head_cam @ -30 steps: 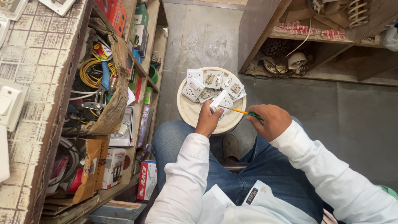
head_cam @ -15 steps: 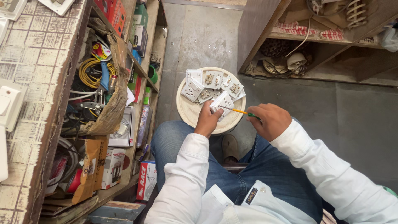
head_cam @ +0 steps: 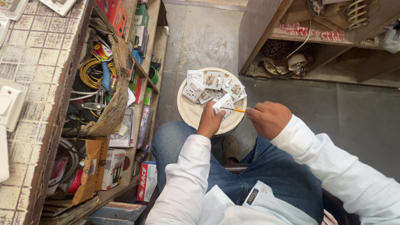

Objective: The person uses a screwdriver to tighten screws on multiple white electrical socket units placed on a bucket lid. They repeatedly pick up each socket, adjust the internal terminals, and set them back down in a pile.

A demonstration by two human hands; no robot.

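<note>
I sit in blue jeans and a white shirt over a round cream stool top [head_cam: 191,113] on the floor. My left hand [head_cam: 210,121] grips a white electrical switch [head_cam: 223,103] above the stool's near edge. My right hand [head_cam: 268,118] holds a thin screwdriver with an orange handle [head_cam: 236,110], its tip touching the held switch. Several other white switches and sockets [head_cam: 210,83] lie spread over the far half of the stool top.
Wooden shelves [head_cam: 141,79] at left carry boxes, a torn carton of yellow cable and tools [head_cam: 98,89]. A worn counter [head_cam: 29,83] with white switches runs along the left edge. Another wooden rack [head_cam: 316,41] with parts stands at upper right. Grey concrete floor surrounds the stool.
Both hands stayed over the stool's near edge with switch and screwdriver. The right hand turned slightly on the screwdriver. The view shifted a little.
</note>
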